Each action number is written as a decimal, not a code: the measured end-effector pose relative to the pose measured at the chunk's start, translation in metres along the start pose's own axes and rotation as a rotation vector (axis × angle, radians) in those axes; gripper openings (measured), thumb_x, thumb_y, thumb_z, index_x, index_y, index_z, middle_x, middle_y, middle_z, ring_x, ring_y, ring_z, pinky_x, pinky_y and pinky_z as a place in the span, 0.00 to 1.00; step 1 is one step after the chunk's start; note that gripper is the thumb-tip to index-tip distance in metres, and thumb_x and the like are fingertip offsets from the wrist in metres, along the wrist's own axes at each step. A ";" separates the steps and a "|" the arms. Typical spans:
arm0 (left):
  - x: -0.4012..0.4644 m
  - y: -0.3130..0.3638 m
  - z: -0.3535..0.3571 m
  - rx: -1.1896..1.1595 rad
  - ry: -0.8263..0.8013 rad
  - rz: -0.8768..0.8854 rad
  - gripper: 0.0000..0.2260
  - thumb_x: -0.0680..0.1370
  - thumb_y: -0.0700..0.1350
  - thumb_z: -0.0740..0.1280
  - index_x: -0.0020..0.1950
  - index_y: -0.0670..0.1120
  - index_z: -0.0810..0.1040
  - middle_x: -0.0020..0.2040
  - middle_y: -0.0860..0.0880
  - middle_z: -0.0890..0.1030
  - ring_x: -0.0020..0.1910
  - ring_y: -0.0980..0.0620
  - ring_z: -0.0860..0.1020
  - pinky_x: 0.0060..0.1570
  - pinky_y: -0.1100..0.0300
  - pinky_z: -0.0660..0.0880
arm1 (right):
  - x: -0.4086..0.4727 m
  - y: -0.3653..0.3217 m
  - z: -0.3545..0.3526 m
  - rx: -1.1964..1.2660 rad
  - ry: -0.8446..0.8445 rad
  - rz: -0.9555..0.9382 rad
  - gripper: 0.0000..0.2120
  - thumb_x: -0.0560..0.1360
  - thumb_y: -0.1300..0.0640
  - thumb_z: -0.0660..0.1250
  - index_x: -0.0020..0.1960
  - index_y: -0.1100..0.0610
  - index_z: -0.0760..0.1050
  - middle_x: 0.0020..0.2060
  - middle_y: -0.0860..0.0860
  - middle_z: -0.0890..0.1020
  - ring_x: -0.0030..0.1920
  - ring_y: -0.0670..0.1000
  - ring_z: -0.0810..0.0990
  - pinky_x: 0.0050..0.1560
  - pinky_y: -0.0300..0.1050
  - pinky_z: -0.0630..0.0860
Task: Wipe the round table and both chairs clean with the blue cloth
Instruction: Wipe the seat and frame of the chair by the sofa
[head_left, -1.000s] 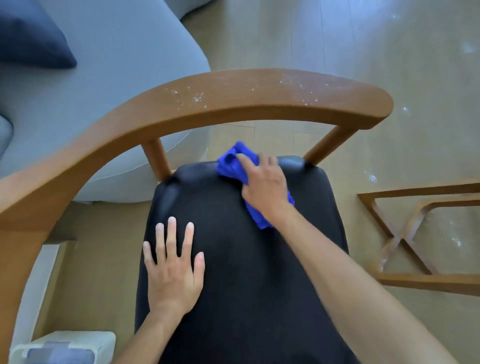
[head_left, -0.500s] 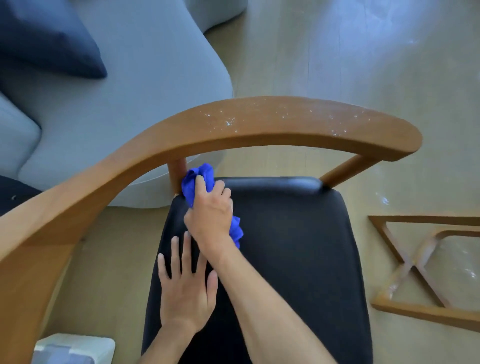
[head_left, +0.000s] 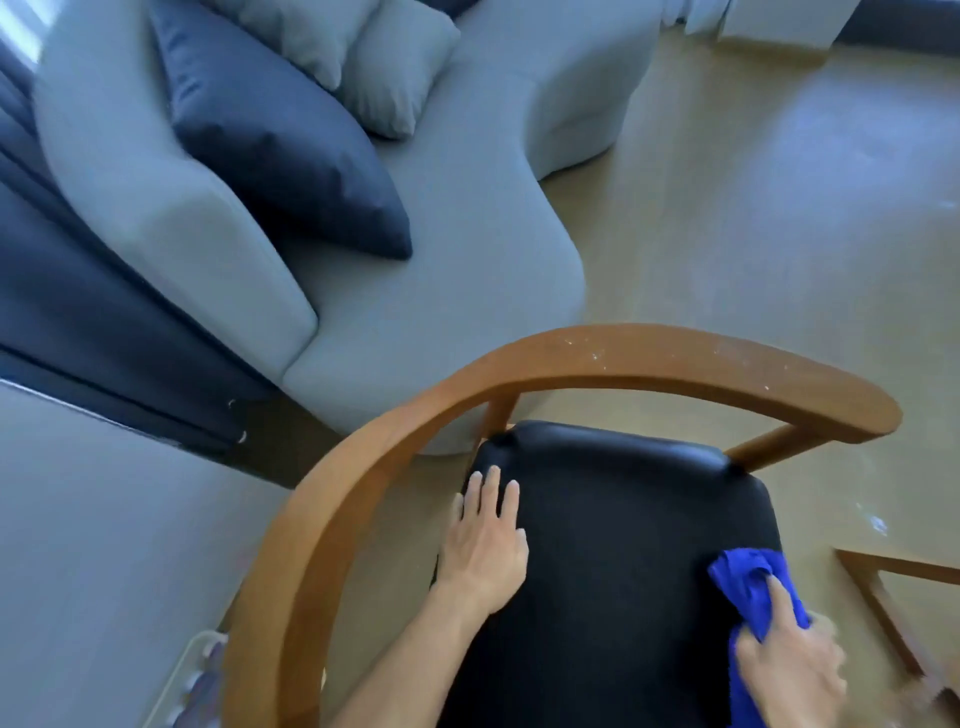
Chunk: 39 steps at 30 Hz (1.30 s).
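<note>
left hand (head_left: 483, 551) flat, fingers straight, on seat's left edge | chair (head_left: 613, 561) seat being wiped; step: seat pass | right hand (head_left: 789, 665) grips bunched blue cloth (head_left: 748, 587) at seat's right edge | next, likely: speckled backrest rail (head_left: 649, 358) needs wiping

- Wooden armchair with a curved brown back rail (head_left: 597, 358) and black padded seat (head_left: 613, 561), upright, at 5 o'clock; pale specks dot the rail top.
- Bright blue crumpled cloth (head_left: 748, 587), bunched on the seat's right edge at 4 o'clock.
</note>
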<state>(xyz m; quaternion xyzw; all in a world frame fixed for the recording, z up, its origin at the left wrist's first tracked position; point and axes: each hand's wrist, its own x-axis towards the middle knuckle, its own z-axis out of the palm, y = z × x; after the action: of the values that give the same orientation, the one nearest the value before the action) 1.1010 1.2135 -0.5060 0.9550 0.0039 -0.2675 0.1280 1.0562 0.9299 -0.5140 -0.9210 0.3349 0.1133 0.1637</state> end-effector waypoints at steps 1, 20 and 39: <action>-0.005 0.003 -0.019 -0.021 0.079 0.037 0.26 0.83 0.50 0.51 0.79 0.46 0.49 0.80 0.45 0.44 0.78 0.46 0.43 0.76 0.50 0.44 | -0.004 -0.003 -0.007 0.043 -0.023 0.039 0.28 0.67 0.60 0.68 0.67 0.54 0.73 0.49 0.66 0.72 0.47 0.68 0.75 0.51 0.61 0.74; -0.006 -0.064 -0.169 0.382 0.178 -0.111 0.32 0.79 0.64 0.42 0.79 0.50 0.42 0.79 0.43 0.44 0.78 0.42 0.40 0.71 0.36 0.38 | -0.075 -0.340 -0.050 -0.048 0.180 -0.979 0.22 0.74 0.58 0.62 0.67 0.55 0.70 0.67 0.58 0.70 0.63 0.61 0.70 0.59 0.54 0.68; 0.011 -0.066 -0.160 0.320 0.156 -0.107 0.29 0.79 0.63 0.37 0.72 0.51 0.29 0.79 0.44 0.42 0.78 0.43 0.40 0.74 0.41 0.43 | 0.100 -0.111 -0.119 0.283 0.389 0.061 0.16 0.75 0.64 0.62 0.62 0.66 0.69 0.62 0.65 0.72 0.60 0.66 0.69 0.63 0.61 0.66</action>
<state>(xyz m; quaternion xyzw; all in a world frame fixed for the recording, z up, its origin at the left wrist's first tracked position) 1.1875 1.3163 -0.3955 0.9795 0.0222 -0.1962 -0.0408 1.2155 0.9070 -0.4112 -0.8827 0.4004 -0.1094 0.2201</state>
